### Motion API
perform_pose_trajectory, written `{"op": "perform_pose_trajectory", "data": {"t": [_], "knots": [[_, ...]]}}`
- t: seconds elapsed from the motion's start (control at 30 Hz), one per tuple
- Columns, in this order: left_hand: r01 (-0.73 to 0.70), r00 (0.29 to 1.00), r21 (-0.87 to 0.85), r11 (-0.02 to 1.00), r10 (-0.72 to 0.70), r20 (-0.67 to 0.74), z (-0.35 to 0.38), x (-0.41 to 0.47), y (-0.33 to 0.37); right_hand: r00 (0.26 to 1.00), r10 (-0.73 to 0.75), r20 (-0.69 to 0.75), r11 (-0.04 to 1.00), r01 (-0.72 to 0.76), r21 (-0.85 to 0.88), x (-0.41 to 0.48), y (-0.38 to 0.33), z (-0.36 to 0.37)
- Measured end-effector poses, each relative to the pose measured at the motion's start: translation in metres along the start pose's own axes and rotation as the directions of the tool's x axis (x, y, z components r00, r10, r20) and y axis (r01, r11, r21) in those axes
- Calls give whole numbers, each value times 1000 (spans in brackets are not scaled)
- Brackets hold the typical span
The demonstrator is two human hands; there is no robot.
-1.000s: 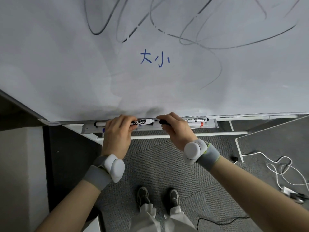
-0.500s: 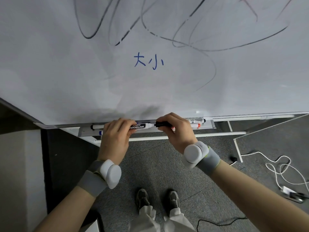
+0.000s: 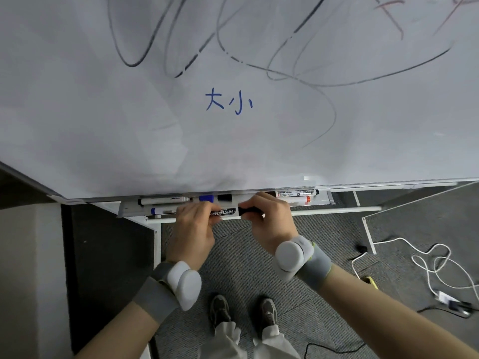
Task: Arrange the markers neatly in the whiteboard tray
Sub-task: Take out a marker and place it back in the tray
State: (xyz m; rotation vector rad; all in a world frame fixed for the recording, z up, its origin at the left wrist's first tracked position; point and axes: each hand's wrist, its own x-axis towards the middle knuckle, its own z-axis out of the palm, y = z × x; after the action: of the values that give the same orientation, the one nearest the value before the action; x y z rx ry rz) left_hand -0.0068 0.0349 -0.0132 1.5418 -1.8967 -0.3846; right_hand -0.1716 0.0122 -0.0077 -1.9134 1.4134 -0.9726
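Two hands are holding one black marker [image 3: 225,213] level, just in front of the tray [image 3: 132,209] under the whiteboard [image 3: 103,125]. Left hand [image 3: 193,229] is gripping the labelled barrel with fingers curled shut around it. Right hand [image 3: 269,224] is pinching the black cap end [image 3: 247,210], fingers closed. Several other markers are lying lengthwise in the tray: a black-tipped one [image 3: 163,201] and a blue-tipped one [image 3: 162,210] at left, a white one [image 3: 296,193] and a red-tipped one [image 3: 302,200] at right.

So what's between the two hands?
In the head view, the black marker spans the gap: left hand holds its labelled barrel, right hand its black cap end.
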Motion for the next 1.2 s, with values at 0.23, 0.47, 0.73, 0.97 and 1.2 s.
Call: {"op": "perform_pose_trajectory", "data": {"t": [0.23,0.47,0.73,0.97,1.2], "knots": [[34,973,23,999,-38,227,22,-4,1,970,74,232,987,-37,-159,-9,29,-6],[-45,982,249,967,-2,189,43,26,-32,996,90,-3,926,-85,-367,-1,53,-43],[-79,977,299,951,15,212,59,30,-36,997,69,-28,834,-73,-547,15,59,-40],[-44,995,350,936,10,96,41,20,-43,992,74,100,809,-1,-588,22,50,-17],[169,985,319,932,-154,-72,-2,-6,-66,989,2,146,838,78,-540,23,48,5]]}}
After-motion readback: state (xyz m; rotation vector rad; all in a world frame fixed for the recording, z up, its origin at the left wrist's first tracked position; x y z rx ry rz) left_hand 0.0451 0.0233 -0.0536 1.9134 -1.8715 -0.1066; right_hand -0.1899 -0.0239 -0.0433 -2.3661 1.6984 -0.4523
